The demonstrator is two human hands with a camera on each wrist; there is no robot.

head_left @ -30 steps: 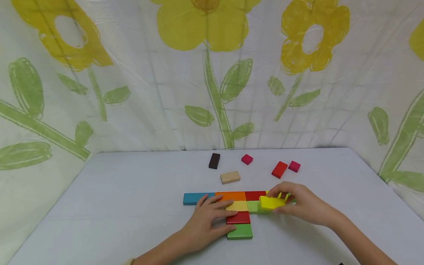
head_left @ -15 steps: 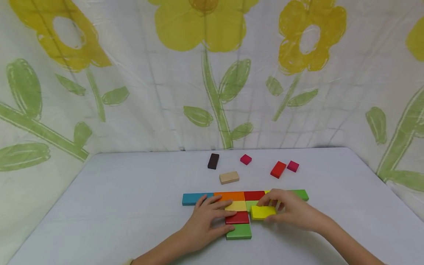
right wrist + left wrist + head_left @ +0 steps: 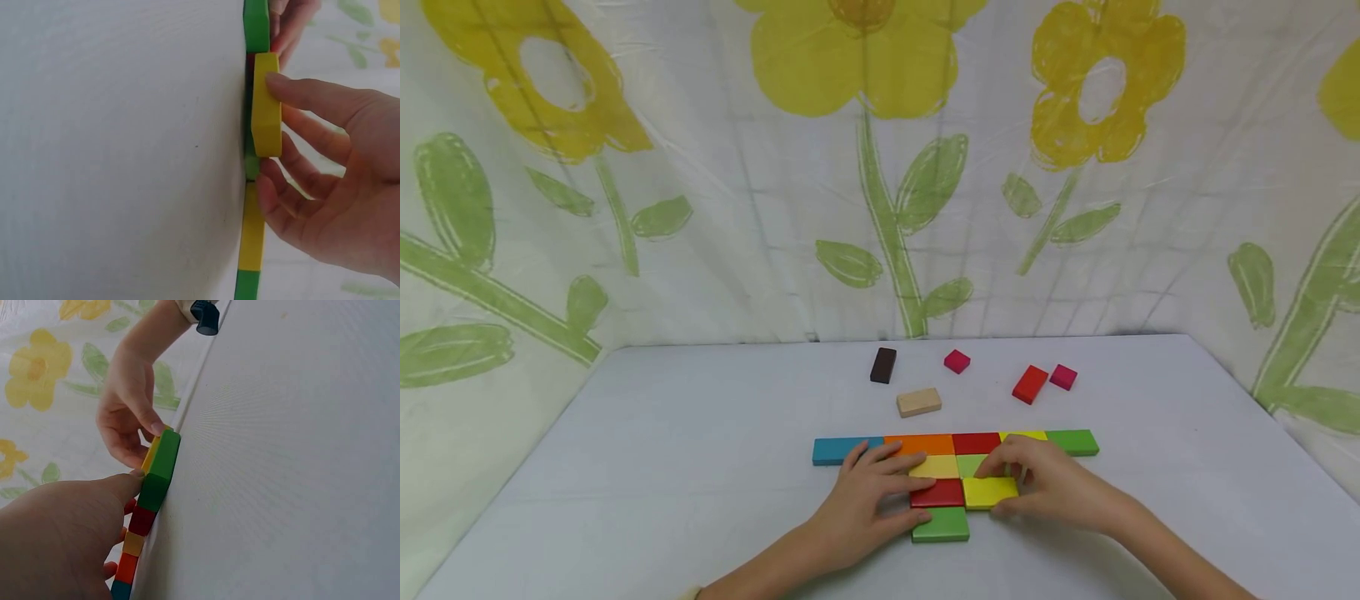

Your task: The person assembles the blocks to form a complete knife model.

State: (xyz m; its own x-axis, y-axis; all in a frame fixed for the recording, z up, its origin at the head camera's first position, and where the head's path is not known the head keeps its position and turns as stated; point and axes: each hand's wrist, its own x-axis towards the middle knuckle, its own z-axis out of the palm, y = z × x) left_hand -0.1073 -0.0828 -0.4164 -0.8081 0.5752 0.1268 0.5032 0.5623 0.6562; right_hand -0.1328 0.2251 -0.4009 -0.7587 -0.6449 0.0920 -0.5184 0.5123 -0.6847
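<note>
My right hand (image 3: 1056, 487) pinches a yellow block (image 3: 990, 493) between thumb and fingers. The block lies beside a red block (image 3: 942, 494) and just in front of a light green block (image 3: 968, 463), partly hidden by the fingers. In the right wrist view, the thumb presses the long side of the yellow block (image 3: 267, 112). My left hand (image 3: 867, 504) rests with spread fingers along the left of the flat layout. Its thumb touches the nearest green block (image 3: 943, 527); its fingers reach onto the red, cream (image 3: 938, 467) and orange (image 3: 925, 444) blocks.
The back row runs from a blue block (image 3: 838, 451) to a green block (image 3: 1075, 442). Behind it lie a dark brown block (image 3: 883, 365), a plain wooden block (image 3: 919, 402), a red block (image 3: 1031, 384) and two small pink blocks. A flowered curtain (image 3: 737, 208) hangs behind the table.
My right hand has brought the yellow block left, nearer and down, from over the light green block to beside the red one. My left hand stays in place.
</note>
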